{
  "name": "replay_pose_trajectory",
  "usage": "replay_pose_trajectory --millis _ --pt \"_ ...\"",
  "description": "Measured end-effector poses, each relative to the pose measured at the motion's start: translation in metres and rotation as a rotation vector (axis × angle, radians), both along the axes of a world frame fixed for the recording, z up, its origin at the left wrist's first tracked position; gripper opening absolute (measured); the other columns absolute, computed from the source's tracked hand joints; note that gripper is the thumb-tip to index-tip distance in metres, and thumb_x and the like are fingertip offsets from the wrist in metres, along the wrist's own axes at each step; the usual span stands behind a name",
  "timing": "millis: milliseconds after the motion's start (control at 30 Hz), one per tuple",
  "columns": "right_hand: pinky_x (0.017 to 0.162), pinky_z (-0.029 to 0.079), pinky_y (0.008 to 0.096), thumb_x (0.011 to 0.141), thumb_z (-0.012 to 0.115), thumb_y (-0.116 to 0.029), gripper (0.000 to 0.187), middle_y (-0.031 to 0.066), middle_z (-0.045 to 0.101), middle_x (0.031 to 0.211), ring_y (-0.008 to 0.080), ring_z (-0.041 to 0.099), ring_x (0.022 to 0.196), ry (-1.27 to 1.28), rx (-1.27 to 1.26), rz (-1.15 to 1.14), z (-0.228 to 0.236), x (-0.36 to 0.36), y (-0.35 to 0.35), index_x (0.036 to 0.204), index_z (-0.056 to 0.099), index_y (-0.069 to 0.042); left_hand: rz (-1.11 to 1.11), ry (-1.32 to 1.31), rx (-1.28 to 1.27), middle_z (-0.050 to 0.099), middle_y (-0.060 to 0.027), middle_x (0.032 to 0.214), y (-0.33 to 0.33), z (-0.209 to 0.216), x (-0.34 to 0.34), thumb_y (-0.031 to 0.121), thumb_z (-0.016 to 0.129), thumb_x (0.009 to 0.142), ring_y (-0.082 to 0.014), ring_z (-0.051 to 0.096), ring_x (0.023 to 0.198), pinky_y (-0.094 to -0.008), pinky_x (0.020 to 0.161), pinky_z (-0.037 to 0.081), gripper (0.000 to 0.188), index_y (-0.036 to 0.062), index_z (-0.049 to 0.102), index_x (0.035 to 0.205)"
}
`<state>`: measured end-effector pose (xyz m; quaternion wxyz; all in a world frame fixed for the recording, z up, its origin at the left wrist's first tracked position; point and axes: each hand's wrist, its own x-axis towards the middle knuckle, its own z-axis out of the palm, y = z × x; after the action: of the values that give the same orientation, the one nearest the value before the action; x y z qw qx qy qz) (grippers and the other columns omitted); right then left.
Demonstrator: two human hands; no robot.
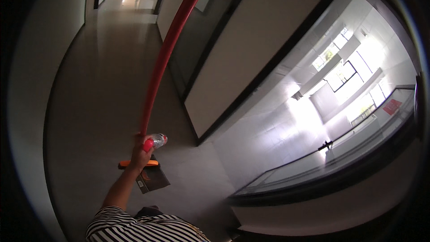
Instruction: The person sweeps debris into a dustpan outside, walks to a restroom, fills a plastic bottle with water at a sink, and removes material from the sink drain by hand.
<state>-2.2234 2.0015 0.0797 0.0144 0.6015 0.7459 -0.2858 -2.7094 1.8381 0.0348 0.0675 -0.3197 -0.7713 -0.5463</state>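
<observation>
My left hand (141,153) is stretched out in front of me, its fingers closed. In its grip are a long red pole (172,33) and a clear plastic bottle (159,140) with a red cap. The pole slants up and to the right, out of the top of the view. The bottle lies sideways across the hand, cap toward me. Below the hand, close to the floor, is a dark dustpan-like piece (153,180) with an orange bar (152,163) along its top. My forearm partly covers the bar, and its link to the pole is hidden. My right hand is out of view.
A grey corridor floor (103,76) runs ahead between a pale left wall (31,107) and dark-framed panels on the right. At right, a glass door (371,127) with a black handle (325,145) stands by a bright, windowed room.
</observation>
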Motion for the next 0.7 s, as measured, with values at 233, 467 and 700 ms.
replay_pose_trajectory --millis 233,467,700 --pt "0.087 0.045 0.0473 0.074 0.067 -0.025 0.035 0.0167 0.063 0.106 0.0342 0.058 0.103 0.084 -0.064 0.240 -0.064 -0.047 0.119 0.102 0.064 -0.005 0.181 0.005 -0.020 0.046 -0.0126 0.115 0.023 -0.013 0.025 -0.002 0.068 0.076 -0.0287 0.051 0.108 -0.0376 0.088 0.046 0.038 0.0074 0.053 0.110" --pt "0.088 0.045 0.0477 0.074 0.067 -0.023 0.034 0.0173 0.063 0.106 0.0346 0.057 0.104 0.015 -0.232 0.326 -0.150 -0.123 0.237 0.102 0.064 -0.004 0.348 -0.391 0.142 0.045 -0.0094 0.114 0.004 -0.012 -0.022 -0.001 0.068 0.077 -0.0267 0.052 0.104 -0.0362 0.088 0.047 0.041 0.0100 0.052 0.112" --pt "0.088 0.044 0.0482 0.074 0.066 -0.022 0.034 0.0179 0.062 0.107 0.0351 0.057 0.104 -0.276 -0.445 0.351 -0.258 -0.194 0.363 0.102 0.064 -0.002 0.564 -0.321 0.388 0.039 -0.0083 0.119 -0.057 -0.055 -0.086 -0.007 0.067 0.075 -0.0239 0.048 0.112 -0.0345 0.091 0.046 0.043 0.0082 0.051 0.112"
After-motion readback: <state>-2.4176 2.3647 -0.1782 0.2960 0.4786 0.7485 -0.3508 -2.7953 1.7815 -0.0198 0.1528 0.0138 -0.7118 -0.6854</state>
